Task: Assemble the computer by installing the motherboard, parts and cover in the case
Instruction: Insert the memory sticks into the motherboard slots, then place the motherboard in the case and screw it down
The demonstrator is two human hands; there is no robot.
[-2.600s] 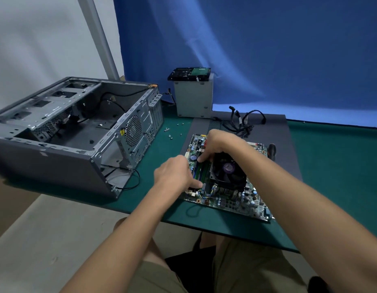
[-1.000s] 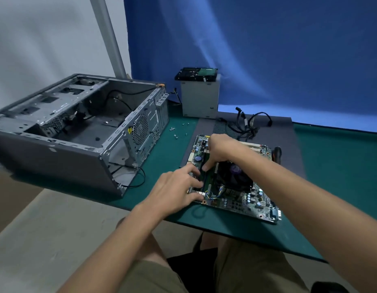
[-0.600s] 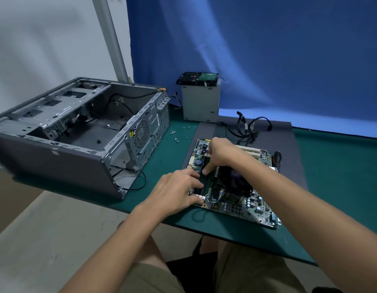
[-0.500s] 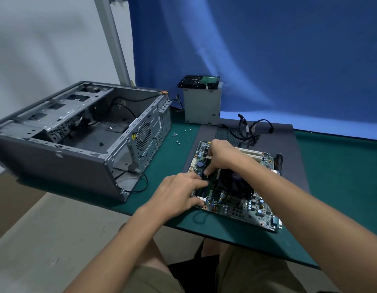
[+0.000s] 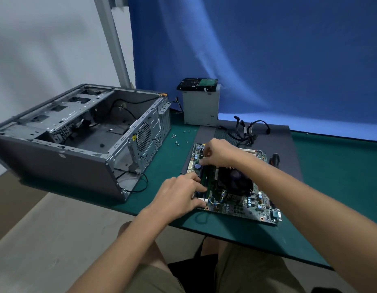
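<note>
Two-handed on motherboard (image 5: pixel 246 206), laid flat on table (image 5: pixel 335 178) right of open case (image 5: pixel 56 166). Pressed left hand (image 5: pixel 179 195), fingers straight, on near slot end. Curled right hand (image 5: pixel 217 154) over far end; couldn't tell grip.

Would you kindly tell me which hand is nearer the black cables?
Right. The right hand is over the motherboard's far end, just in front of the cables; the left hand rests at its near end.
</note>
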